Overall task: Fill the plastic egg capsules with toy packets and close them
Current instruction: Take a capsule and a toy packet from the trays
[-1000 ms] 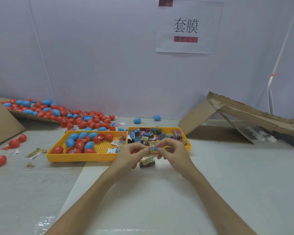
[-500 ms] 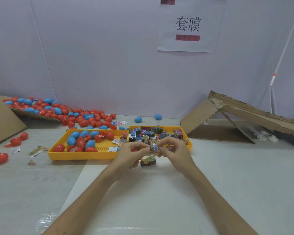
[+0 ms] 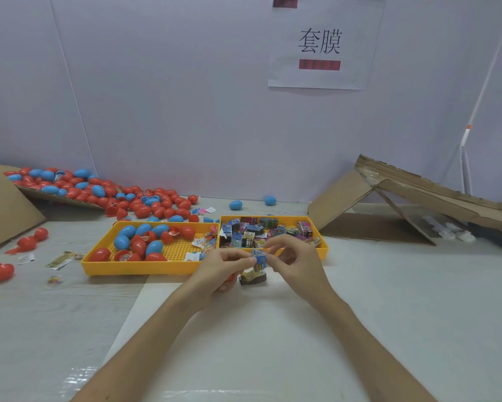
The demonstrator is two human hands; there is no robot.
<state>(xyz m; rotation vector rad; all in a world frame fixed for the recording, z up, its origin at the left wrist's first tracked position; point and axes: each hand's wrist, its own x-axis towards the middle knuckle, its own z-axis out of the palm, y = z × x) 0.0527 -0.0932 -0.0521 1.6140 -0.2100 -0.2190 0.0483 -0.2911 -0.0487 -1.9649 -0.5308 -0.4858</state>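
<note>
Change: against half a second ago, the fingers of my right hand [image 3: 299, 264] lie looser and more spread. The small blue printed toy packet [image 3: 259, 257] stays at the same place between the two hands.
Trays: I count two yellow plastic trays side by side and touching. The left tray [image 3: 141, 269] holds egg capsules and the right tray [image 3: 322, 248] holds toy packets.
Eggs: in the left tray I count five blue plastic eggs [image 3: 121, 242], with some red ones among them. Two more loose blue eggs [image 3: 235, 204] lie near the wall. The big heap of red and blue eggs [image 3: 99, 191] at far left is too many to count.
Packets: one is in the hands. One yellow-and-dark packet [image 3: 253, 277] lies on the white table [image 3: 389, 291] just under the hands. The ones in the right tray are piled, so I cannot count them.
Left hand: my left hand [image 3: 222, 269] is curled, its thumb and finger pinching the blue packet. A bit of red plastic [image 3: 229, 277] shows under the fingers. I cannot tell if it is a whole capsule.
Right hand: half open, with the fingertips at the packet's right edge. I cannot tell if they grip it.
</note>
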